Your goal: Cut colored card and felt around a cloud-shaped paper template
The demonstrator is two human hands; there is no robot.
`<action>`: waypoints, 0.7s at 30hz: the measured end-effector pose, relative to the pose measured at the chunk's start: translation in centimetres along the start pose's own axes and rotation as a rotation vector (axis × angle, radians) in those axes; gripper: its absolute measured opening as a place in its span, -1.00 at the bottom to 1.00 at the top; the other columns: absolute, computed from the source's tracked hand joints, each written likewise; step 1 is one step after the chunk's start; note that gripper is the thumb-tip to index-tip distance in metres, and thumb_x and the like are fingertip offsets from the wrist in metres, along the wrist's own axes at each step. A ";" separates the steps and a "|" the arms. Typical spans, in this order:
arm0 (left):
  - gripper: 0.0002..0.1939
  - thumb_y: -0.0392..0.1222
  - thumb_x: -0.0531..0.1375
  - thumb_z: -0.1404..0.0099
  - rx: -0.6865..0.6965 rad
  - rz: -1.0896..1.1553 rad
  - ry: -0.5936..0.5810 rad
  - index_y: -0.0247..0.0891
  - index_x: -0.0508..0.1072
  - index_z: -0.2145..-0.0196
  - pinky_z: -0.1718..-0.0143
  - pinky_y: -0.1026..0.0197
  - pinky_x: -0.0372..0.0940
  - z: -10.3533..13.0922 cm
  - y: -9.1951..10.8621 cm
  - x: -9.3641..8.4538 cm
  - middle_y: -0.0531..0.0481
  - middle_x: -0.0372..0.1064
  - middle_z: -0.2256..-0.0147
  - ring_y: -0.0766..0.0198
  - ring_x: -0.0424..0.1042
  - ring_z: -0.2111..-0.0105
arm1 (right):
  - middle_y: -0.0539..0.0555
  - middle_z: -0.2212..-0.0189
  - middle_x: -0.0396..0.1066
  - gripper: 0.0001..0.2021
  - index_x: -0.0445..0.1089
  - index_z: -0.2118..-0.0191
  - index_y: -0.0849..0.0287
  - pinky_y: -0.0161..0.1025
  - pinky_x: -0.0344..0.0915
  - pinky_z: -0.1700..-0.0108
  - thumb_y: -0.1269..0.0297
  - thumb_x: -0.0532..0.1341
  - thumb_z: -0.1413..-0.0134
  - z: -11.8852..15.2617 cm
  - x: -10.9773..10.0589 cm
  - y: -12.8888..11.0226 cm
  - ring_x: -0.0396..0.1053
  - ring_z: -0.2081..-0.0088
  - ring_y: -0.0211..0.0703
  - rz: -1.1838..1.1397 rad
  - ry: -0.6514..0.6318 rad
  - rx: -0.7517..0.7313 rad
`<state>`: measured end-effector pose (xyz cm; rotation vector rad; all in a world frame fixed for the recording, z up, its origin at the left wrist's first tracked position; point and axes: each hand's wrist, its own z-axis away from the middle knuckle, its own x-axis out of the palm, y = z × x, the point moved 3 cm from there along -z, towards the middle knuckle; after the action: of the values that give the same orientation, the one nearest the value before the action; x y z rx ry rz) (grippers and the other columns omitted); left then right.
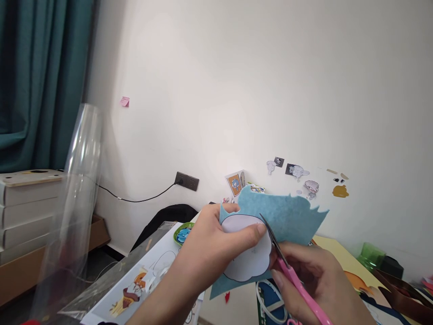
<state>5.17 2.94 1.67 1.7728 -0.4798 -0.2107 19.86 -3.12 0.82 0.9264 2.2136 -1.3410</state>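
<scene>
My left hand (pixel 223 239) pinches a light blue felt sheet (pixel 280 214) together with a white paper cutout (pixel 248 268) that has a scalloped, cloud-like outline. The thumb presses on the paper; the fingers are mostly hidden behind the felt. The felt's upper and right edges are jagged and curved. My right hand (pixel 314 275) is closed around scissors with pink handles (pixel 301 289). Their dark blades (pixel 272 237) lie over the felt along the paper's right edge, with the tips near my left thumb. How far the blades are apart is hard to see.
A green dish (pixel 183 233) with blue pieces stands left of my hands, near a sheet with an ice-cream picture (pixel 130 293). Below the felt lies a white hoop (pixel 270 302). Paper cutouts (pixel 297 171) stick to the wall. A clear plastic roll (pixel 79 180) leans at left.
</scene>
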 end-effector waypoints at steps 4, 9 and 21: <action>-0.80 -0.09 0.30 0.02 0.010 -0.026 -0.038 -0.28 0.47 0.53 0.62 0.28 0.22 0.1 0.4 0.0 0.00 0.43 0.60 0.23 0.38 0.61 | -0.02 0.58 0.29 -0.91 0.44 0.49 0.19 -0.34 0.24 0.52 0.36 0.18 0.13 0.1 -0.1 0.5 0.28 0.53 -0.19 -0.013 -0.097 0.027; -0.77 -0.07 0.30 0.00 0.000 -0.062 -0.060 -0.31 0.47 0.51 0.58 0.28 0.25 0.3 0.3 -0.3 -0.04 0.43 0.57 0.23 0.39 0.58 | -0.01 0.54 0.29 -0.90 0.44 0.43 0.18 -0.34 0.24 0.50 0.37 0.17 0.09 -0.1 -0.3 1.5 0.28 0.52 -0.20 -0.023 -0.188 0.068; -0.76 -0.10 0.25 -0.06 0.017 -0.024 -0.159 -0.32 0.38 0.58 0.62 0.34 0.17 0.5 1.5 0.5 0.00 0.35 0.63 0.33 0.29 0.63 | -0.11 0.67 0.08 -0.91 0.29 0.62 0.16 -0.34 0.04 0.53 0.32 0.15 0.22 0.2 0.0 -0.3 0.12 0.58 -0.26 -0.075 -0.071 0.146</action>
<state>5.12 1.98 2.98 1.7870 -0.5758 -0.3677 19.65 -3.39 0.99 0.8386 2.1388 -1.5632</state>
